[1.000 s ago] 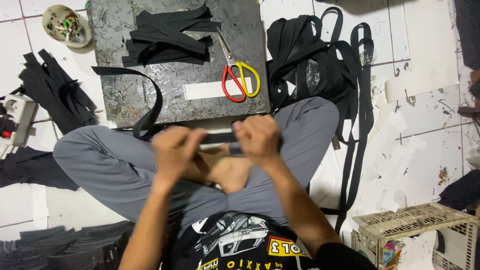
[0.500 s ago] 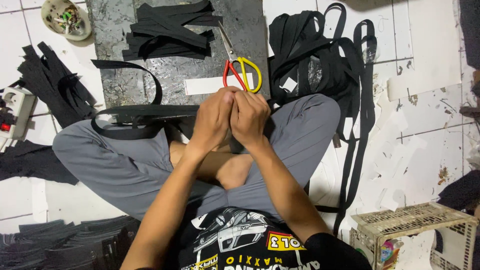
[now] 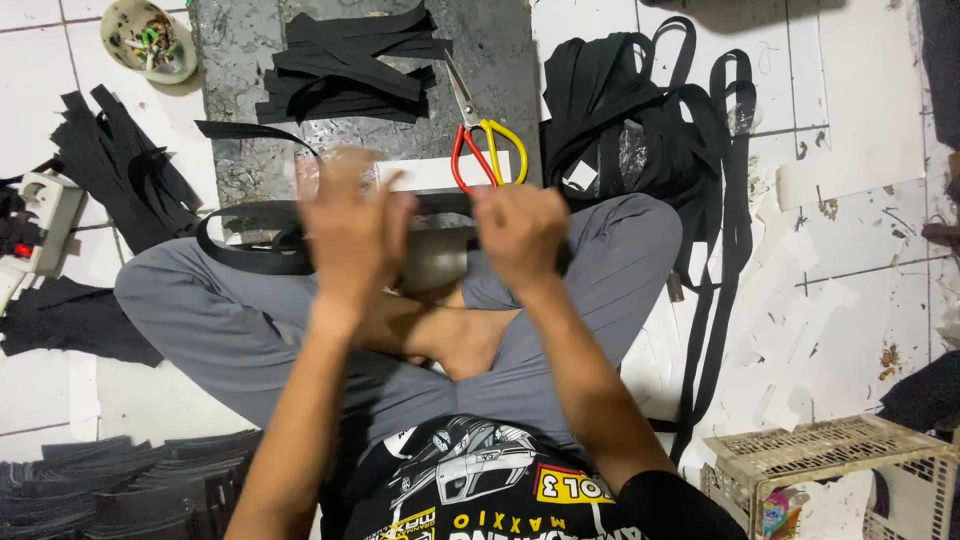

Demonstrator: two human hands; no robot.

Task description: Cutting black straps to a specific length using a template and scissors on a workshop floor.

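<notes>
I sit cross-legged on the floor in front of a grey slab (image 3: 500,60). My left hand (image 3: 350,225) is motion-blurred, its fingers spread above a black strap (image 3: 240,255) that loops left over my knee. My right hand (image 3: 520,235) is closed on the strap's other end, next to the slab's near edge. Scissors (image 3: 480,150) with red and yellow handles lie on the slab just beyond my right hand, beside a white strip (image 3: 430,172). A pile of cut black strap pieces (image 3: 350,65) lies at the slab's far side.
A big tangle of black webbing (image 3: 640,120) lies to the right. More cut straps (image 3: 120,170) and a power strip (image 3: 40,220) are at the left, flat stacks (image 3: 100,490) at bottom left. A bowl (image 3: 150,40) sits top left, a plastic crate (image 3: 830,470) bottom right.
My hands were pressed together over the strap; now they have pulled apart, the left one swinging left and opening, the right one staying closed on the strap.
</notes>
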